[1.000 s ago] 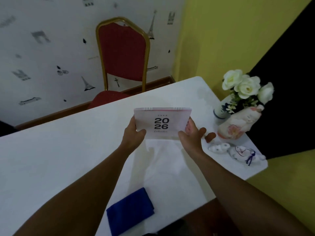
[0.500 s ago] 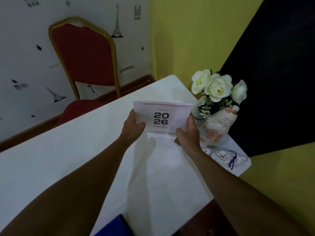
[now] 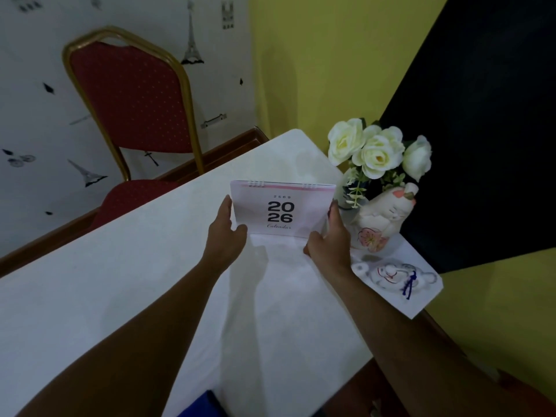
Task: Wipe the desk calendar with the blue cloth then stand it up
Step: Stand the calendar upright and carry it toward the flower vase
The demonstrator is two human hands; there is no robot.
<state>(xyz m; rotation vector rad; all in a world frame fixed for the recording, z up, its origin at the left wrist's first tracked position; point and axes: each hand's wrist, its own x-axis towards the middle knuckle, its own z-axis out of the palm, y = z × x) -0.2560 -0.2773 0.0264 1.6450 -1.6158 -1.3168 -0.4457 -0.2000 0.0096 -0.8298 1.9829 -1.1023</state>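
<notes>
The white desk calendar (image 3: pixel 281 210), printed "2026" with a spiral binding on top, stands upright on the white table (image 3: pixel 120 281), its bottom edge touching the surface. My left hand (image 3: pixel 227 233) grips its left side and my right hand (image 3: pixel 326 236) grips its lower right corner. Only a corner of the blue cloth (image 3: pixel 201 406) shows at the bottom edge of the view, between my forearms.
White roses in a vase (image 3: pixel 376 152) and a pale ceramic figurine (image 3: pixel 382 221) stand just right of the calendar. Small ceramic pieces (image 3: pixel 394 273) lie near the table's right corner. A red chair with a gold frame (image 3: pixel 132 106) stands behind the table.
The calendar has come down from the air and further toward the vase, and its bottom edge now rests on the table. The view has shifted, pushing the blue cloth to the frame's bottom edge.
</notes>
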